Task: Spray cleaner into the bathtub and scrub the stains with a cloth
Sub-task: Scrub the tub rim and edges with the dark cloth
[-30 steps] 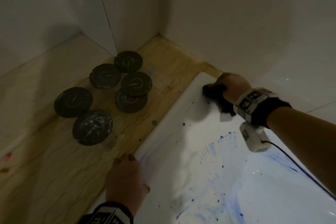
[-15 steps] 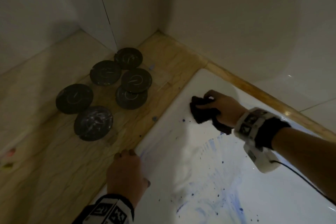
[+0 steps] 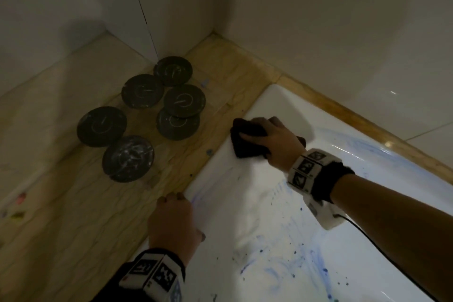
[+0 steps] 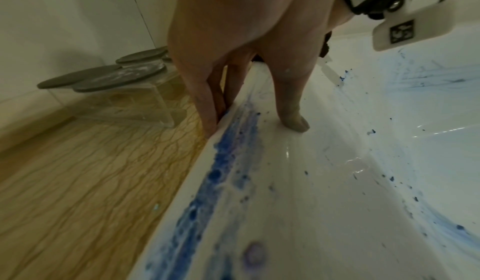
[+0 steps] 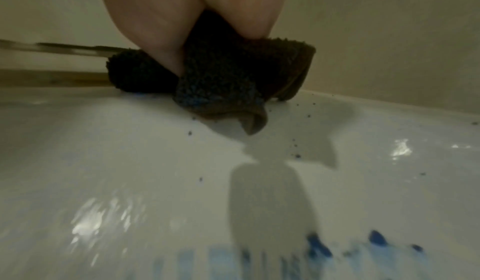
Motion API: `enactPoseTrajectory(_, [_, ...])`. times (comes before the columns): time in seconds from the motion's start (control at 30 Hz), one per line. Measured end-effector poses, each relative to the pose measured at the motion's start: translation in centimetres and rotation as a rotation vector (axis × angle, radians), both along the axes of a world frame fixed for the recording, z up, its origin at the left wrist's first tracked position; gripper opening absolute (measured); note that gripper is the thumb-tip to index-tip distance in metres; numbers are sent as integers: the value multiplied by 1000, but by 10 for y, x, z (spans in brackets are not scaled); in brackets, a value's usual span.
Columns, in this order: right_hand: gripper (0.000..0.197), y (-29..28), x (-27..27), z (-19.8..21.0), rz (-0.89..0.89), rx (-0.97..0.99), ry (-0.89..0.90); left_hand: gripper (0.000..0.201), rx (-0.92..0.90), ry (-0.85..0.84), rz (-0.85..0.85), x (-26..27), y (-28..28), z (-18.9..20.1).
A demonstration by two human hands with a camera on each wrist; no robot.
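Note:
The white bathtub (image 3: 269, 100) fills the lower right, smeared and speckled with blue stains (image 3: 306, 265). My right hand (image 3: 269, 135) grips a dark fluffy cloth (image 3: 245, 147) and presses it on the tub's rim near the far left corner. The right wrist view shows the cloth (image 5: 221, 91) bunched under my fingers on the wet white surface, with blue stains (image 5: 317, 245) closer to the camera. My left hand (image 3: 171, 218) rests on the rim's outer edge. Its fingers (image 4: 213, 104) reach down to the seam and the thumb (image 4: 293, 118) presses on the rim, beside a thick blue streak (image 4: 221, 161).
A wooden ledge (image 3: 98, 216) borders the tub on the left and along the back. Several dark round discs (image 3: 101, 126) sit on it on a clear stand (image 4: 155, 100) near the corner. White walls (image 3: 343, 32) close in behind. A black cable (image 3: 367, 233) hangs from my right wrist.
My right hand has dragged the cloth from the far corner leftward along the rim, toward the wooden ledge. The left hand has stayed on the rim's edge.

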State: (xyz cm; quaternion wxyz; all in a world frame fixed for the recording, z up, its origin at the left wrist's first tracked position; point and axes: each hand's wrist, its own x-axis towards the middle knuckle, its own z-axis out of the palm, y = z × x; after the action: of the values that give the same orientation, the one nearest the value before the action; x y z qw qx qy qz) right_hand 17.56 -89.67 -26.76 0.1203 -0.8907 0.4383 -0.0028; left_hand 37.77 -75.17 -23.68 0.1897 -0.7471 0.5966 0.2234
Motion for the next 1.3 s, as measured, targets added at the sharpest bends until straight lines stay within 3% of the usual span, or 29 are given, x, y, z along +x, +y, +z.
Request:
enactPoseTrajectory(0.07, [62,13,-10,3,102,2,10,69,1,-2,-5,-1,0,0])
enactPoseTrajectory(0.13, [39,18,-13,19,85,78,-47,70,-1,-1,-11,0,0,-1])
enactPoseTrajectory(0.2, [25,8,-20,32,-141,98,-230,71,-1,4,-4,1,1,-1])
enactPoseTrajectory(0.33, [17,-37,-34,42,-726,136,-572,69,11,2,0,2,1,-4])
enactPoseTrajectory(0.4, [31,-48,-31,33,-831,236,-420,66,22,-4,4,1,0,-4])
enactPoseTrajectory(0.43, [38,-50,-25,25,-790,251,-290,66,25,-6,4,1,-1,-5])
enactPoseTrajectory(0.53, [42,-32,3,3,-406,130,-70,69,24,-5,3,2,-2,-5])
enactPoseTrajectory(0.7, [42,41,29,3,-72,127,-203,72,22,-11,-13,1,-1,-3])
enactPoseTrajectory(0.77, [37,47,16,10,22,226,-211,71,23,-10,-12,0,-1,-3])
enactPoseTrajectory(0.83, [28,35,8,20,-57,226,-226,70,25,-4,0,0,-1,-3])
enactPoseTrajectory(0.9, [21,8,-6,27,-227,75,-325,70,30,-4,3,0,-1,-4])
enactPoseTrajectory(0.97, [30,-20,-20,25,-389,-54,-259,69,30,-3,5,0,-1,-5])
enactPoseTrajectory(1.03, [41,-33,-22,10,-457,-5,-162,69,30,-2,7,0,-1,-5])
enactPoseTrajectory(1.1, [46,-27,-11,-1,-407,-8,-46,69,23,-3,2,0,-1,-5])
enactPoseTrajectory(1.2, [45,15,8,-4,-306,122,-174,71,31,-6,1,1,-2,-4])
enactPoseTrajectory(1.3, [62,64,7,-4,-207,254,-261,68,47,-3,4,0,-2,-2])
